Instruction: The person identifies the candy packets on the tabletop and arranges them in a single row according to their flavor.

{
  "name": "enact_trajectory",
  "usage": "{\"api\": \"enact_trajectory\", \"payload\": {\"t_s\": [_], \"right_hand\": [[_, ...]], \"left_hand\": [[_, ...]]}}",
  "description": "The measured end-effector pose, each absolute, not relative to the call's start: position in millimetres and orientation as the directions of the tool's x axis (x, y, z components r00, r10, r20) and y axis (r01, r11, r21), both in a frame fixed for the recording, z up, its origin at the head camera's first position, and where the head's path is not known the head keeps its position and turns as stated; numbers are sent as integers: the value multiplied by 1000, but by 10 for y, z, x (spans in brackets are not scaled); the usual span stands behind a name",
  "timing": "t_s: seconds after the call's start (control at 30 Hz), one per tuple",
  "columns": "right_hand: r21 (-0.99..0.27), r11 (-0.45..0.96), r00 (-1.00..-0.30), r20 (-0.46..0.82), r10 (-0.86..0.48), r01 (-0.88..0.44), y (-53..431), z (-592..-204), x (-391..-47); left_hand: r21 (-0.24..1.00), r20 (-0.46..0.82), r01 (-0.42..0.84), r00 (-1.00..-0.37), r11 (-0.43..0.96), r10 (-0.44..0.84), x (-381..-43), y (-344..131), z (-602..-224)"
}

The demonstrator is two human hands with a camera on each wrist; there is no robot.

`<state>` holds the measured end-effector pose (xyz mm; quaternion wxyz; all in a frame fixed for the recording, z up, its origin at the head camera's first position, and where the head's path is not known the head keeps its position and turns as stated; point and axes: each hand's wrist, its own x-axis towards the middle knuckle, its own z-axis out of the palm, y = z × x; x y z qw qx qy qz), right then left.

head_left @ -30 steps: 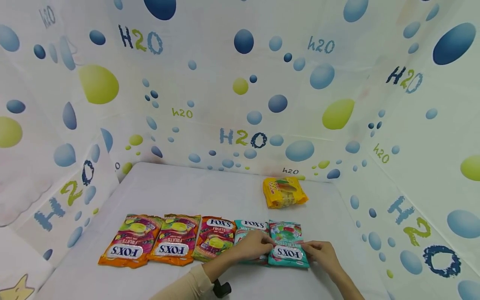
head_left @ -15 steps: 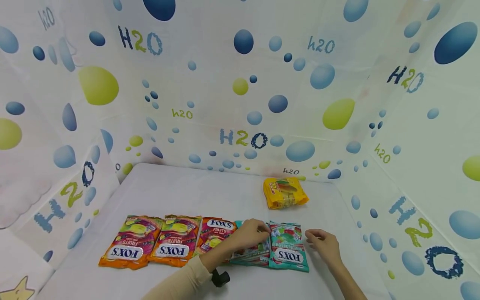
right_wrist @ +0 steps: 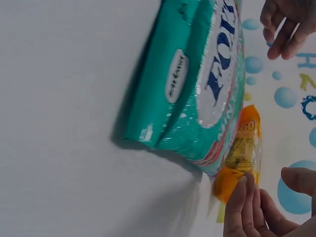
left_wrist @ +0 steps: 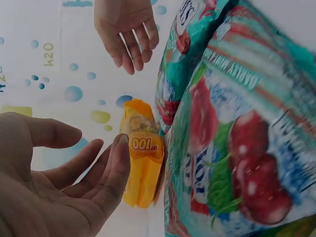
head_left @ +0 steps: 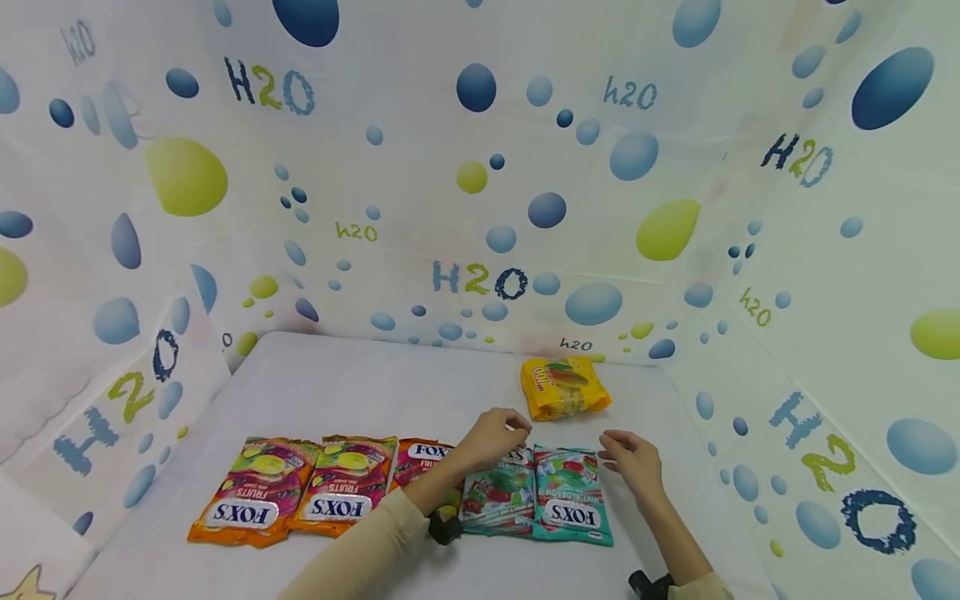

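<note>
My left hand (head_left: pixel 495 437) hovers over the top edge of the left teal Fox's candy bag (head_left: pixel 498 497), its fingers loosely bent with nothing between them. In the left wrist view the thumb and fingertips stand apart. My right hand (head_left: pixel 633 467) is raised beside the upper right corner of the other teal Fox's bag (head_left: pixel 573 492), printed side up with its logo upside down from here. That hand's fingers are relaxed and hold nothing. Behind both hands lies a yellow mango-print packet (head_left: pixel 564 388), close to the back wall.
Two orange-and-red Fox's fruit candy bags, the far left bag (head_left: pixel 258 487) and its neighbour (head_left: pixel 347 479), continue the row leftward. A third fruit bag (head_left: pixel 416 460) is partly behind my left forearm. The white table (head_left: pixel 360 383) meets printed walls at the back and sides.
Both hands have let go of the right teal bag and moved up and away from it, toward the yellow packet. The bags remain in their row.
</note>
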<state>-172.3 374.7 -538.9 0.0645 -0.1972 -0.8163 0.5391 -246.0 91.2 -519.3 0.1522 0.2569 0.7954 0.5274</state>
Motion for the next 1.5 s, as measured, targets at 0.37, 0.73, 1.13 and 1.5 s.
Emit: {"api": "enact_trajectory", "payload": {"t_s": [0.37, 0.73, 1.13, 1.5], "right_hand": [[-929, 195, -877, -204, 435, 313, 3721, -5265, -2007], [-928, 74, -840, -293, 457, 365, 3671, -5244, -2279], [-924, -22, -807, -344, 480, 381, 3600, -5306, -2445], [-921, -37, -797, -356, 487, 389, 3575, -5383, -2515]], "left_hand": [[897, 59, 279, -844, 343, 533, -2793, 1025, -5148], [904, 29, 218, -889, 367, 457, -3190, 1257, -5146], [861, 5, 209, -915, 463, 403, -3484, 1436, -5279], [829, -30, 216, -904, 516, 426, -3611, 1571, -5479]]}}
